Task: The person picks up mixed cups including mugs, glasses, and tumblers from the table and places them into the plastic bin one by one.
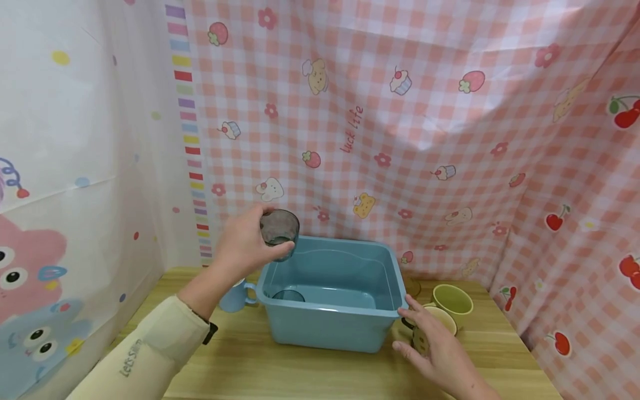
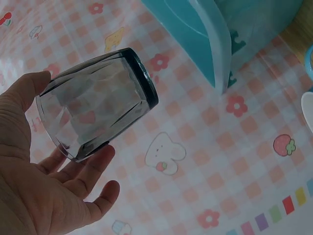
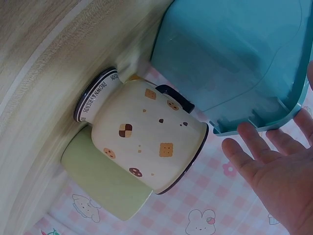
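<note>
In the head view my left hand (image 1: 242,240) grips a smoky grey glass (image 1: 281,223) between thumb and fingers, above the left back corner of a blue plastic bin (image 1: 327,329). The left wrist view shows this faceted, see-through glass (image 2: 93,105) tilted on its side. Another dark clear glass (image 1: 288,296) is inside the bin at its left end, partly hidden by the front wall. My right hand (image 1: 442,350) has its fingers extended at the bin's right rim, the fingertips touching it. Beside that hand stands a cream mug (image 3: 146,134) with cookie prints and a black handle.
A green cup (image 1: 453,300) stands behind the cream mug, to the right of the bin. Left of the bin is a light blue mug (image 1: 234,299). All stand on a wooden table (image 1: 320,375), enclosed by a pink checked curtain (image 1: 360,133) and a white one.
</note>
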`<action>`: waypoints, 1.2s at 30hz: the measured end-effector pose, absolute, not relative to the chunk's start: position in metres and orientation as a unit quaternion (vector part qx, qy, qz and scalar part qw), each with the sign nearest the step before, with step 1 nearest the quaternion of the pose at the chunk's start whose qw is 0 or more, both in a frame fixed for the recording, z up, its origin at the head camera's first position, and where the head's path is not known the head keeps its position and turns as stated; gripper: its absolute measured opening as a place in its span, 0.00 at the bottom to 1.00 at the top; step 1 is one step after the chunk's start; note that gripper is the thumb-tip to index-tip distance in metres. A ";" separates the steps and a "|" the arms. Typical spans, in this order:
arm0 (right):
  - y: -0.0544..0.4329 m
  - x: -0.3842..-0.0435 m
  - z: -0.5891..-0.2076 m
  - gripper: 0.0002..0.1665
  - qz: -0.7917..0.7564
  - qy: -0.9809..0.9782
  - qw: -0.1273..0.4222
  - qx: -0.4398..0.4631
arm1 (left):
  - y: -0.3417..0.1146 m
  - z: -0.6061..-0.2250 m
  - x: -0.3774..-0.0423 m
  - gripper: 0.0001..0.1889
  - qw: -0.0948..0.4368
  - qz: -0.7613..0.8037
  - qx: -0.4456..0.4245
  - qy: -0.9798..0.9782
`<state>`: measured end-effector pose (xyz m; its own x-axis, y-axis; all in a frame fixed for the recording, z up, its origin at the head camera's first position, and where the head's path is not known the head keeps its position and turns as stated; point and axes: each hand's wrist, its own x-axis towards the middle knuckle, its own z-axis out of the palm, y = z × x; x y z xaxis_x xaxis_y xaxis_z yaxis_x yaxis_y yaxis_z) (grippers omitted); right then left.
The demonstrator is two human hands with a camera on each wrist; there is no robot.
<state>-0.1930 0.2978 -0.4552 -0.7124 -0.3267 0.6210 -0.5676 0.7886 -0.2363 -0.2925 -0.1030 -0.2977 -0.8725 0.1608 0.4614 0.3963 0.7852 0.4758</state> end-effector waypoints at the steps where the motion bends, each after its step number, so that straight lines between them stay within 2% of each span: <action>1: 0.298 -0.193 -0.455 0.40 0.211 -0.902 0.285 0.246 | -0.102 -0.298 -0.293 0.45 0.200 -0.290 -0.152 -0.924; 11: 0.298 -0.192 -0.457 0.40 0.214 -0.905 0.275 0.244 | -0.091 -0.310 -0.303 0.45 0.169 -0.284 -0.154 -0.931; 17: 0.298 -0.192 -0.458 0.39 0.243 -0.903 0.256 0.245 | -0.086 -0.317 -0.306 0.43 0.168 -0.274 -0.160 -0.933; 23: 0.298 -0.192 -0.458 0.40 0.215 -0.906 0.273 0.241 | -0.079 -0.323 -0.306 0.42 0.159 -0.271 -0.168 -0.934; 36: 0.297 -0.192 -0.457 0.40 0.219 -0.907 0.268 0.239 | -0.075 -0.339 -0.319 0.42 0.133 -0.262 -0.152 -0.944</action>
